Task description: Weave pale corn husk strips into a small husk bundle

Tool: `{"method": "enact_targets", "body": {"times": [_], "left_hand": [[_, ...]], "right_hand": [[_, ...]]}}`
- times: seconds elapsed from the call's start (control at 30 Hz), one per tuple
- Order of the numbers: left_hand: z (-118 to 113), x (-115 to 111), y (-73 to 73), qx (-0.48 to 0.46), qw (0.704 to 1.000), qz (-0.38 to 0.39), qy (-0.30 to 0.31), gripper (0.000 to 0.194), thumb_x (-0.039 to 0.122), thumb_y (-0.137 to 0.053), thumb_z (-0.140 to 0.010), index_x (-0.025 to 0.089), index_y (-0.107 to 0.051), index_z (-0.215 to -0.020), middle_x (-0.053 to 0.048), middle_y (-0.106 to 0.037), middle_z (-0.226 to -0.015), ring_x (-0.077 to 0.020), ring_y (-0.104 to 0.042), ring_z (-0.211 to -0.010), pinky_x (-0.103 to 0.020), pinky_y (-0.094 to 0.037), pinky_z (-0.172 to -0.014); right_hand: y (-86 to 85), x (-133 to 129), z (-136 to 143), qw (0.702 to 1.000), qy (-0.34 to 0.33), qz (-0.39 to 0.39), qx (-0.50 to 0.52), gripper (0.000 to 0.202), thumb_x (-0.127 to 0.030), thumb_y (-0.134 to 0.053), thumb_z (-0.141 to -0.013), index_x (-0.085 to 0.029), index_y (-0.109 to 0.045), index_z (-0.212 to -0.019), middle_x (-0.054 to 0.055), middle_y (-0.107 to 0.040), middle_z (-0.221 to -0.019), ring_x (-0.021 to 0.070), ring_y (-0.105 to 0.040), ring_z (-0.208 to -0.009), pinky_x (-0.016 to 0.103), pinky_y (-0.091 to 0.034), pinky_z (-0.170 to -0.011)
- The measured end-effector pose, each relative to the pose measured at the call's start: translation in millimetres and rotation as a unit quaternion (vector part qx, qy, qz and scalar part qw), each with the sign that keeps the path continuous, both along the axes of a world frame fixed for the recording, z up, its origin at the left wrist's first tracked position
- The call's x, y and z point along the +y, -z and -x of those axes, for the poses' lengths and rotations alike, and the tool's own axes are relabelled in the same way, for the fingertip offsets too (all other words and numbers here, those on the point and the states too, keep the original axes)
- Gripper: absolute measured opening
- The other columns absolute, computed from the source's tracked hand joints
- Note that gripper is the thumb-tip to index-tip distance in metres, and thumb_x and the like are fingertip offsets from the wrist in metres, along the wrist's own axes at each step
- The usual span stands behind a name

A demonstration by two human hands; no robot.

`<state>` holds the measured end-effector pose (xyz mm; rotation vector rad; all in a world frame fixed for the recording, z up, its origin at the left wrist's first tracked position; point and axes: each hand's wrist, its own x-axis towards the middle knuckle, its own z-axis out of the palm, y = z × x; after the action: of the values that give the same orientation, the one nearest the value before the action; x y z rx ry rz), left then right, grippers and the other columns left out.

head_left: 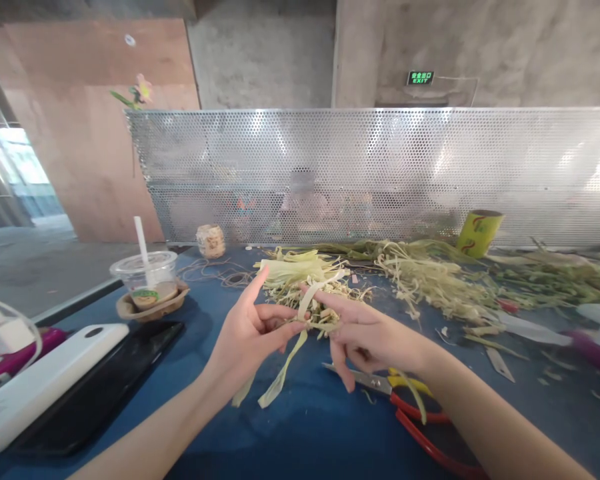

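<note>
My left hand (257, 330) pinches a pale green strip of dried leaf (309, 303) between thumb and fingers, its index finger raised. From the other side my right hand (363, 333) meets it, fingers bent around the same strip, index finger stretched along it. Loose strip ends (283, 377) hang below the left hand. Just beyond both hands lies a heap of cut pale leaves (300, 270) with small chopped bits. Under the right forearm are scissors (405, 397) with red and yellow handles, partly covered by the arm.
At left stand a plastic cup with straw (147, 280), a black phone (100, 387), a white power bank (50, 380) and a purple power strip (25, 360). Leaf bundles (430, 273), a yellow tin (480, 233) and a knife (530, 327) lie right. A perforated metal screen (380, 173) closes the back.
</note>
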<state>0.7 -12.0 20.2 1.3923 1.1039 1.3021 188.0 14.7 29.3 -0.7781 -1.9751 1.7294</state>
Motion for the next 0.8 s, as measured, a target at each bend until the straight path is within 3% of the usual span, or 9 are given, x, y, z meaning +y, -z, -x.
{"method": "enact_targets", "body": {"times": [0.2, 0.33, 0.4, 0.5, 0.6, 0.8], "left_hand": [[-1.6, 1.2, 6.8, 0.013, 0.997, 0.03, 0.064, 0.106, 0.025, -0.072, -0.065, 0.017, 0.001, -0.143, -0.005, -0.071, -0.08, -0.0081, -0.052, -0.047, -0.024, -0.043, -0.05], [-2.3, 0.3, 9.0, -0.01, 0.998, 0.006, 0.069, 0.103, 0.02, -0.073, -0.064, 0.018, -0.005, -0.142, -0.003, -0.07, -0.077, -0.0083, -0.052, -0.049, -0.023, -0.043, -0.049], [-2.2, -0.2, 9.2, -0.016, 0.998, 0.001, 0.067, 0.101, 0.02, -0.074, -0.063, 0.02, -0.01, -0.141, -0.003, -0.069, -0.08, -0.0073, -0.05, -0.049, -0.021, -0.041, -0.046], [-2.7, -1.4, 9.7, -0.016, 0.998, 0.006, 0.06, 0.098, 0.022, -0.075, -0.063, 0.021, -0.015, -0.141, -0.002, -0.068, -0.077, -0.0069, -0.048, -0.05, -0.019, -0.037, -0.044], [-5.3, -4.1, 9.9, -0.037, 0.997, -0.006, 0.065, 0.09, 0.028, -0.071, -0.067, 0.02, -0.02, -0.14, -0.001, -0.068, -0.072, -0.0071, -0.048, -0.049, -0.02, -0.039, -0.046], [-11.3, -7.9, 9.9, -0.018, 0.998, -0.003, 0.067, 0.085, 0.026, -0.068, -0.07, 0.018, -0.02, -0.14, -0.002, -0.069, -0.07, -0.0071, -0.046, -0.048, -0.02, -0.04, -0.046]], "right_hand": [[6.1, 8.1, -4.1, 0.997, -0.069, -0.003, -0.014, 0.069, -0.016, -0.039, -0.084, -0.026, -0.004, -0.143, -0.004, -0.063, -0.058, 0.0046, -0.038, -0.03, 0.016, -0.032, -0.034], [5.3, 7.1, -1.3, 0.992, 0.011, -0.129, 0.003, 0.056, -0.04, -0.047, -0.086, -0.027, -0.031, -0.138, 0.001, -0.063, -0.076, 0.0054, -0.045, -0.044, 0.019, -0.04, -0.044], [5.1, 5.8, 3.0, 0.977, 0.059, -0.201, 0.026, 0.047, -0.043, -0.05, -0.084, -0.025, -0.049, -0.127, 0.004, -0.063, -0.089, 0.0107, -0.055, -0.064, 0.025, -0.048, -0.061], [7.1, 4.2, 10.7, 0.962, 0.127, -0.237, 0.054, 0.029, -0.038, -0.054, -0.082, -0.021, -0.069, -0.1, 0.006, -0.061, -0.097, 0.0181, -0.056, -0.09, 0.033, -0.046, -0.08], [10.5, 3.3, 15.9, 0.955, 0.176, -0.226, 0.076, 0.019, -0.033, -0.058, -0.079, -0.02, -0.073, -0.08, 0.005, -0.057, -0.09, 0.0176, -0.056, -0.087, 0.032, -0.047, -0.077], [12.0, -0.2, 19.3, 0.952, 0.2, -0.182, 0.144, 0.013, -0.028, -0.063, -0.073, -0.02, -0.073, -0.076, 0.004, -0.055, -0.083, 0.0146, -0.056, -0.075, 0.029, -0.049, -0.066]]}}
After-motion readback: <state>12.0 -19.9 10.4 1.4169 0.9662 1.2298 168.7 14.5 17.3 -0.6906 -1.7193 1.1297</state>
